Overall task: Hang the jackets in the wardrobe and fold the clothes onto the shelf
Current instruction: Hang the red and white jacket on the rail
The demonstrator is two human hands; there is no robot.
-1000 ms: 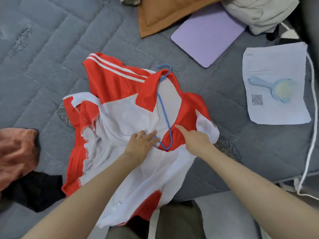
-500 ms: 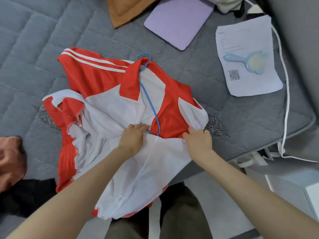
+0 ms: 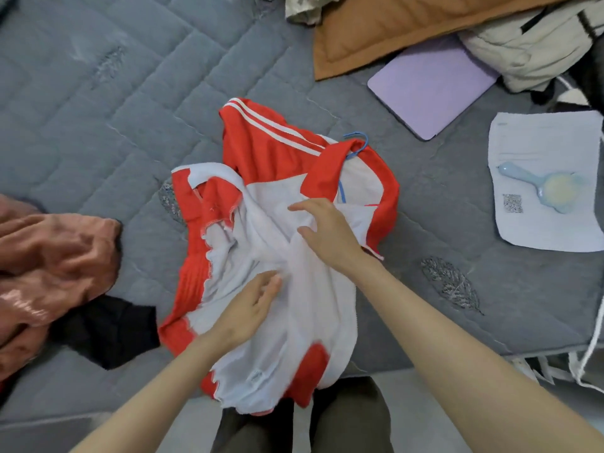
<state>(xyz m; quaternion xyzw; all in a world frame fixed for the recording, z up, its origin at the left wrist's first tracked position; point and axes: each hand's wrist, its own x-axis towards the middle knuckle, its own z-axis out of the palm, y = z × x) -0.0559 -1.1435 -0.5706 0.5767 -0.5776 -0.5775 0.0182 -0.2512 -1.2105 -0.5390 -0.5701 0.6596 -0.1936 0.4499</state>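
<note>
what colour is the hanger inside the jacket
Blue: a thin wire hanger showing at the collar of the red and white jacket. Head view, the only one.

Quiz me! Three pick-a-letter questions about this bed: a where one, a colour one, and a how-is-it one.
1. Where is the brush? A on a chair B on the paper C on the floor
2. What colour is the hanger? A blue B green C black
3. The jacket is: A hanging up B folded on a shelf C lying on the bed

B: it sits on the white sheet. A: its blue hook pokes past the collar. C: it is spread on the quilt.
</note>
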